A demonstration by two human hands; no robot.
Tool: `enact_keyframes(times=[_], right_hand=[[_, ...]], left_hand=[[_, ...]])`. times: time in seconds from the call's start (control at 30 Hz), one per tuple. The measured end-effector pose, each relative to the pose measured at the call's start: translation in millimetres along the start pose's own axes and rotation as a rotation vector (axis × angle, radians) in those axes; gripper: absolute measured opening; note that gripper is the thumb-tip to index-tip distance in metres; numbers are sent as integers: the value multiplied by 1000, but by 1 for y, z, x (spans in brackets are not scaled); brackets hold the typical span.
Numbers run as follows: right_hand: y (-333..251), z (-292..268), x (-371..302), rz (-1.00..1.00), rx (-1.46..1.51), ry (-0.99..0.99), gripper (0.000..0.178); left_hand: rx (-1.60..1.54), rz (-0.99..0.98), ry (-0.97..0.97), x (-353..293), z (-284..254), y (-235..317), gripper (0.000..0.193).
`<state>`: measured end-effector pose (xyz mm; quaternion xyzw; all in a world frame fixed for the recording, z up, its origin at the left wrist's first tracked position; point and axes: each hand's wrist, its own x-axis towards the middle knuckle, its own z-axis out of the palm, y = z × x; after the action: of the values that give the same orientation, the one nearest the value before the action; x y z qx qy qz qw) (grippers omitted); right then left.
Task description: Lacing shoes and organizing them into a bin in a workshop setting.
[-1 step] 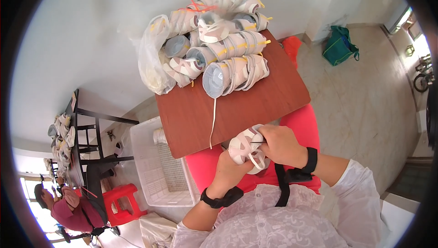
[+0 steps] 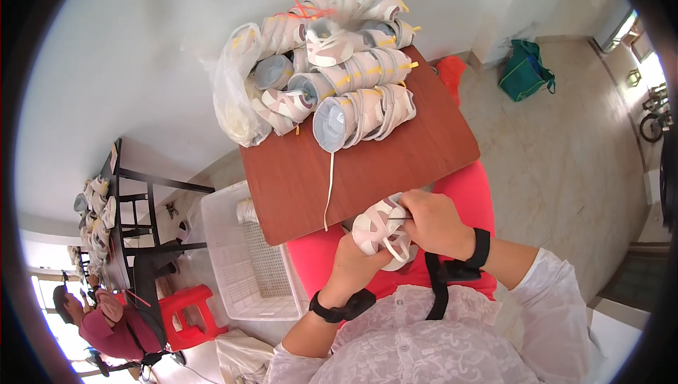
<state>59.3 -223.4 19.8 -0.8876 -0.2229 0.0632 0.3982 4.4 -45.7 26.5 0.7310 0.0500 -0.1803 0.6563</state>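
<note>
Just off the near edge of the brown table (image 2: 395,165), I hold a pink and white shoe upper (image 2: 373,226) over my lap. My left hand (image 2: 359,262) is closed around its lower left side, by a loop of white strap (image 2: 397,248). From the right, my right hand (image 2: 436,222) is closed on a thin dark rod-like tool (image 2: 398,218) that points left across the upper. Its exact kind and tip are too small to tell. The right fingers also touch the upper's edge. On the table lie nested rows of similar shoe uppers (image 2: 367,117); a white lace (image 2: 330,190) trails from the nearest row.
Left of the table stands a white plastic crate (image 2: 226,257). A clear plastic bag (image 2: 233,94) leans at the table's far left corner. A green bag (image 2: 524,72) rests on the floor to the right. Far left, another person (image 2: 116,320) sits near a red stool (image 2: 187,317).
</note>
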Motion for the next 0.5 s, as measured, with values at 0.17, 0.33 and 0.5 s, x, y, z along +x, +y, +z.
enact_keyframes(times=[0.17,0.33,0.5], right_hand=[[14,-9,5,82,235,-220,20],[21,-15,14,89,137,-610,32],[26,-11,11,248,429,-632,36]], left_hand=[[-70,9,8,1,-5,-7,36],[-3,32,-65,0,0,-13,35],[17,17,-30,3,1,-16,34]])
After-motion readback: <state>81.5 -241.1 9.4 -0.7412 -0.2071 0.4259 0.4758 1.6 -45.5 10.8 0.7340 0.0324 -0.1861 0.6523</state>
